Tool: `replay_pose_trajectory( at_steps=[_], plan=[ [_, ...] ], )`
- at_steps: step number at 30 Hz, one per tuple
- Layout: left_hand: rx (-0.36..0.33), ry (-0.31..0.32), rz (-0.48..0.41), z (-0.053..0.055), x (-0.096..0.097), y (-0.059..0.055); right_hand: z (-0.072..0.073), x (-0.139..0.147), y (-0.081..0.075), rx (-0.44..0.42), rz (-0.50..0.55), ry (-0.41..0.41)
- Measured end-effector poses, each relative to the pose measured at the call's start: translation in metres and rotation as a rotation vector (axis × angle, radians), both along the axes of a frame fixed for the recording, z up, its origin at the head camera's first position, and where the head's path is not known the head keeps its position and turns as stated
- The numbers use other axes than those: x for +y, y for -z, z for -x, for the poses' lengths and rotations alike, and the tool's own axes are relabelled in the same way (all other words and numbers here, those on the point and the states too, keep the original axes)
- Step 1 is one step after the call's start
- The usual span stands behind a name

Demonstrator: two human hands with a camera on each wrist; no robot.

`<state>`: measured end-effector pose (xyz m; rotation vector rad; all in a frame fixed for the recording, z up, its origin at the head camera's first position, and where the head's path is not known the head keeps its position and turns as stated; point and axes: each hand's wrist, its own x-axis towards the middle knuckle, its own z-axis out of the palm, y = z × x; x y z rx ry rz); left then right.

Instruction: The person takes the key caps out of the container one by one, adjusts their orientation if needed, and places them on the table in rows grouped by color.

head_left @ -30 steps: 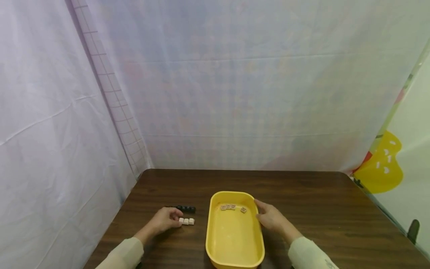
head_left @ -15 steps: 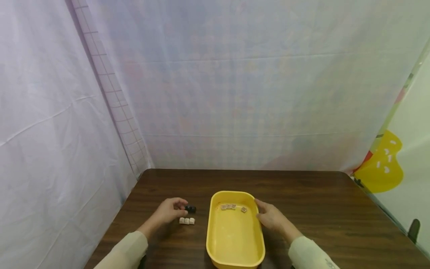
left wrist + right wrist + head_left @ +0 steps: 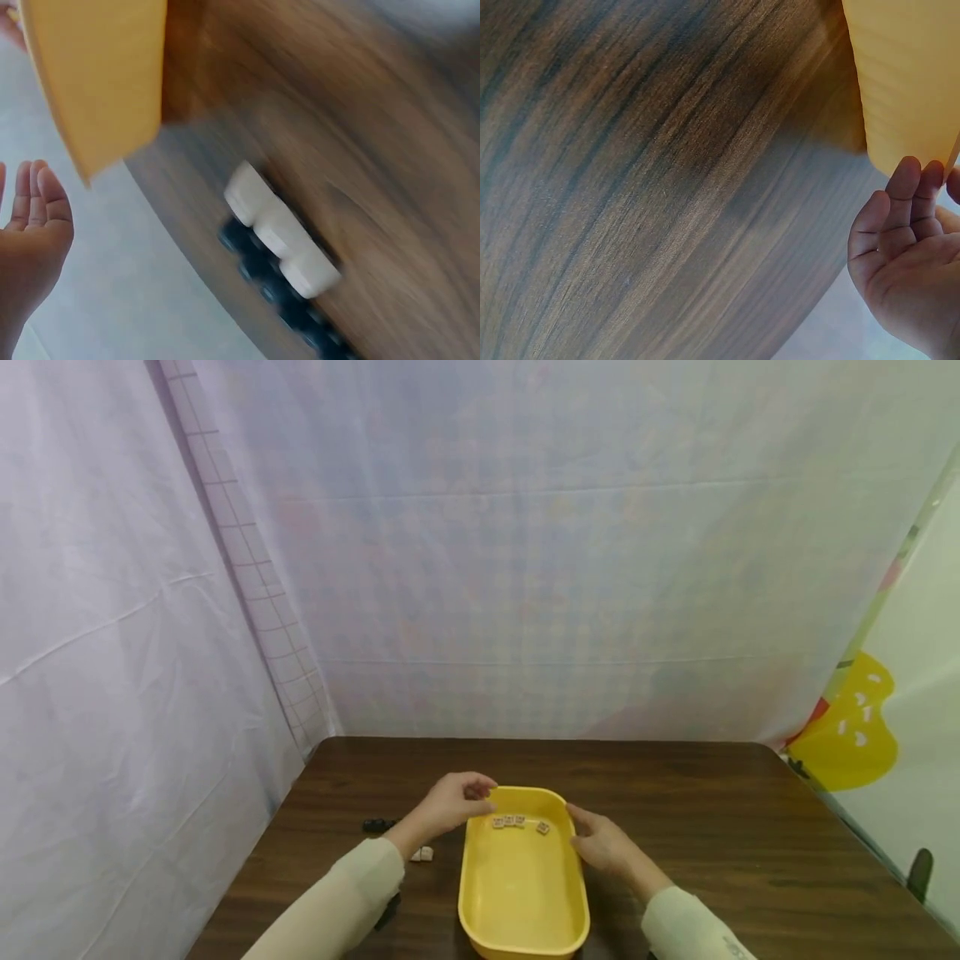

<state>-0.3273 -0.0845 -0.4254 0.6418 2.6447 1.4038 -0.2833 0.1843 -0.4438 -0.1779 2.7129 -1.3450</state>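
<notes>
A yellow rectangular tub (image 3: 517, 893) stands on the table. My right hand (image 3: 603, 842) grips its right rim, thumb inside and fingers against the outer wall (image 3: 911, 90). Over the tub's far left corner hovers my left hand (image 3: 453, 802), fingers loosely bent; in the left wrist view the hand (image 3: 37, 225) shows apart from the tub, with nothing visible in it. Small white blocks with reddish marks (image 3: 508, 821) lie at the tub's far end. To the left, three white keycap-like blocks (image 3: 277, 232) line up beside a row of black ones (image 3: 270, 289); my left forearm partly hides both in the head view.
The dark wood-grain table (image 3: 712, 835) extends to both sides of the tub. White cloth (image 3: 525, 568) hangs behind the far edge and along the left. A yellow shape printed with white marks (image 3: 847, 735) shows on the right side.
My left hand has moved right and away from me, from the white blocks past the black ones to the tub's far left rim. The right hand and tub have stayed nearly still.
</notes>
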Motion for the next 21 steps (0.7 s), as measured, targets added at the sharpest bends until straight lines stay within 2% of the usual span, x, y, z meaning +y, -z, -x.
replay_pose_trajectory(
  at_steps=[4,7,16,21],
  plan=[
    [0.019,0.045,0.037,0.005,0.027,0.004,0.000,0.000,0.000,0.009,0.006,-0.004],
    [0.025,0.071,0.067,0.008,0.041,0.008,-0.002,0.000,0.000,0.010,0.010,0.002],
    [0.003,0.122,0.150,0.019,0.064,0.020,-0.004,-0.001,-0.002,0.033,0.002,0.003],
    [0.025,0.144,0.194,0.026,0.073,0.031,-0.002,-0.001,0.000,0.039,-0.007,0.002]
  ],
)
